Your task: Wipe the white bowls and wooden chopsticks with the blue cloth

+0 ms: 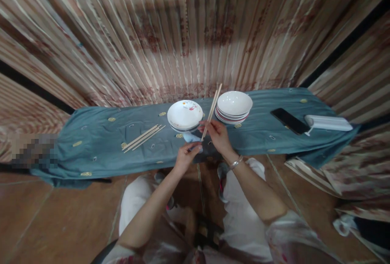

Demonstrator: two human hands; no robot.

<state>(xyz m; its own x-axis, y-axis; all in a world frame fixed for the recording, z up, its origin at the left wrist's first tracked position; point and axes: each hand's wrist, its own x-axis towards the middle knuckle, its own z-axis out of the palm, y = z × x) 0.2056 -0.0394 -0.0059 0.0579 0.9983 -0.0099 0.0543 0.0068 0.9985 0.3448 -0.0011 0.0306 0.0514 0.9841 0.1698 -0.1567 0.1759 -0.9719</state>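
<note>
In front of me, my right hand [215,134] is closed around a pair of wooden chopsticks [214,103], which point up and away between the two stacks of dishes. My left hand [186,156] pinches a light blue cloth [191,138] by the lower ends of the chopsticks; whether the cloth touches them I cannot tell. Just beyond the hands is a stack of white plates [183,114] with a floral pattern on top. To its right stands a stack of white bowls [234,103], some with red rims. Several more chopsticks [141,139] lie to the left.
A blue-green patterned cloth [100,142] covers the narrow table. On the right side lie a black phone [290,121] and a white oblong device [329,122]. Striped curtains [183,32] hang behind the table, and dark poles [344,40] slant at both sides.
</note>
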